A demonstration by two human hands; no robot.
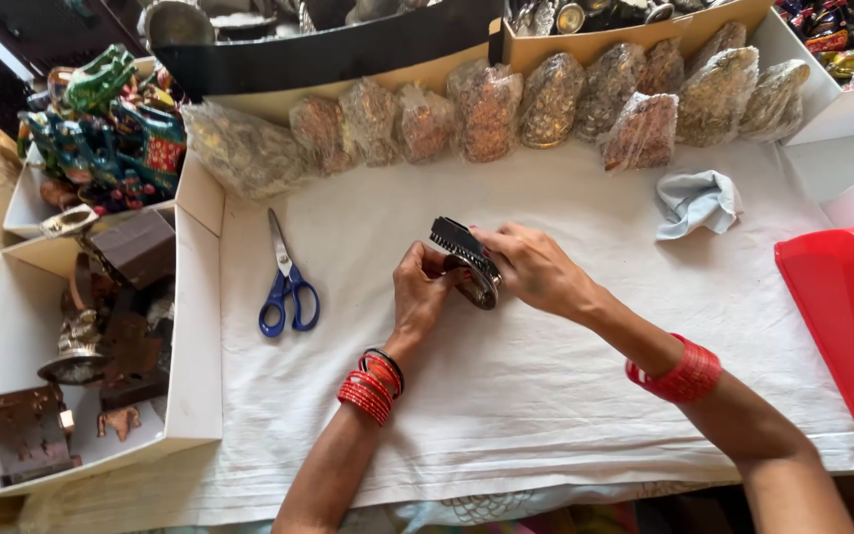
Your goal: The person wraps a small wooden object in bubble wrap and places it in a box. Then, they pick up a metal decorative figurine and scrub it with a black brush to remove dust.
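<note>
**Both Hands on a Small Metal Piece at the Packing Table**

Held between two hands, a small dark metal ornament (469, 261) sat just above the middle of the white cloth (506, 386). The left hand (420, 293) gripped its lower edge, fingers curled shut around it, while the right hand (536, 269) closed over its far side, fingertips pressed on the ridged upper end. Neither hand had any slack in it; both were clamped on the one piece. What exactly the ornament depicted could not be told, as the fingers hid much of it.

As for progress, the piece in hand looked bare, with no wrapping on it. Along the far edge of the cloth stood a row of wrapped ornaments (546, 104) in clear bags, which suggested a good share of the lot was already bagged. To the person's left, a white tray (195, 326) held more dark, unwrapped figures, so plenty seemed left.

Blue-handled scissors (287, 282) lay well apart from the left hand. A crumpled pale cloth (697, 202) lay beyond the right hand, and a red tape dispenser (842, 311) stood at the right edge.
</note>
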